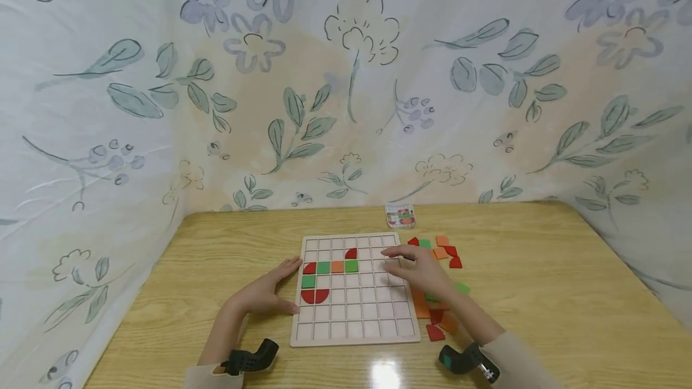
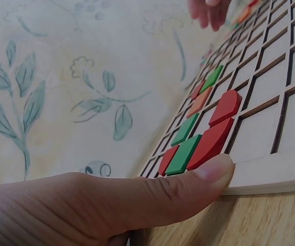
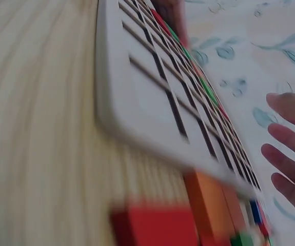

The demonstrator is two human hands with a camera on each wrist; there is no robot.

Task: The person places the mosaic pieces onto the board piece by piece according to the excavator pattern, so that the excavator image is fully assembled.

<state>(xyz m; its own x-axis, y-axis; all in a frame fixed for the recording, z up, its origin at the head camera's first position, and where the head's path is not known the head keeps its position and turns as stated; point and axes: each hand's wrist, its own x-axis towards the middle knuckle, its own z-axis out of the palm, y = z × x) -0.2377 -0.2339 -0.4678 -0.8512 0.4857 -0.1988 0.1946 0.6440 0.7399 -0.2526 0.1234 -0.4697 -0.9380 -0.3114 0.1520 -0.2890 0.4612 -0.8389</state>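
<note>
A pale wooden grid board [image 1: 355, 330] lies flat on the table. My left hand [image 1: 262, 293] rests along its left edge, fingertips and thumb spread apart. In the left wrist view the thumb [image 2: 188, 187] lies against the rim beside a red rounded tile [image 2: 211, 143]. Over the board's right side hovers my right hand [image 1: 424, 273], thumb and fingers parted with nothing between them. On the grid, a row holds a red quarter-round tile [image 1: 310, 268], a green square [image 1: 323, 268], an orange square [image 1: 337, 266] and another green square [image 1: 351, 266]. A red quarter-round [image 1: 351, 253] sits just above that row.
Loose red, green and orange tiles [image 1: 442, 241] are scattered along the board's right side, some partly hidden by the right forearm. A small card with a coloured pattern [image 1: 400, 216] lies behind the board. Flowered cloth [image 1: 367, 107] hangs around the wooden table [image 1: 540, 293].
</note>
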